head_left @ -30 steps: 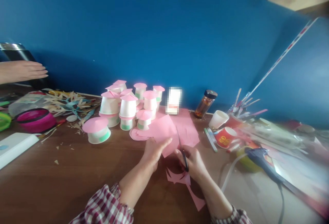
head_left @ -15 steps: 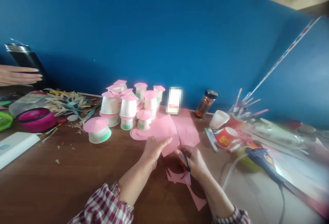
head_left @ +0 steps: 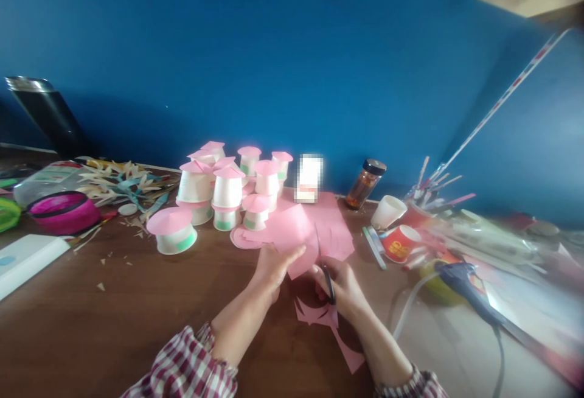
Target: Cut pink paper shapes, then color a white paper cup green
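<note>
Here's the pink paper (head_left: 285, 233), one corner pointing away from the far edge of the tabletop (head_left: 150, 300); dark-handled scissors (head_left: 329, 283) at its right side, blades aimed toward that edge.

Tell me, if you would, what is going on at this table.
The person's left hand holds an angular pink paper sheet, while the right hand holds black-handled scissors at its right edge. Pink paper offcuts with curved edges lie on the brown tabletop, nearer the person than the sheet. White paper cups with pink cone-shaped paper tops stand to the left.
</note>
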{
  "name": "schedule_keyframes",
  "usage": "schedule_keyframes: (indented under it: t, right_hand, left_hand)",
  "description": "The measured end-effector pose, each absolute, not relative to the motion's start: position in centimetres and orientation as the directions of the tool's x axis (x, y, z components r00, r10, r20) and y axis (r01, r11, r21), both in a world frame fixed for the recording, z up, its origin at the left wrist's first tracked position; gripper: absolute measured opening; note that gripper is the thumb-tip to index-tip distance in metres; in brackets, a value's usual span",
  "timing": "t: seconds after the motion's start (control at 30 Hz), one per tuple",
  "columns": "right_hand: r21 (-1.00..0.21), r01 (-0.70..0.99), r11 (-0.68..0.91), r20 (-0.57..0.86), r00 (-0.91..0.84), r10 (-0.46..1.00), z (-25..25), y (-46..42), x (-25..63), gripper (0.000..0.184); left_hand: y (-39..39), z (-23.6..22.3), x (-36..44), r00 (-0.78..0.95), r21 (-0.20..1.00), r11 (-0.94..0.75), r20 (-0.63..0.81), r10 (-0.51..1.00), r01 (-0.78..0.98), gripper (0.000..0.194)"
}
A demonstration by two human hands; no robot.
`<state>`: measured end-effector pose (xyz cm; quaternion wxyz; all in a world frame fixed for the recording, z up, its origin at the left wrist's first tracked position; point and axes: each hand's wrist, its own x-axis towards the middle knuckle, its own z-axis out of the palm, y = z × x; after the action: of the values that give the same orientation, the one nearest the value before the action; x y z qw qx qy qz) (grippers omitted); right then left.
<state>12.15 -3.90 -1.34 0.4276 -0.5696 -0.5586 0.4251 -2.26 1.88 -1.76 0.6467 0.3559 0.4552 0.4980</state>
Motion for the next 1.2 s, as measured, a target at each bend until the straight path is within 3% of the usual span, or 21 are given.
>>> schedule_keyframes:
  t: [1.2]
  right_hand:
    - [-0.906,0.423,0.02,0.035,0.027,0.999,-0.98,-3.91,12.3,0.033]
  left_hand:
    - [1.8,-1.59,-2.35,0.068,0.933,0.254,-0.244,0.967,-0.255,0.032]
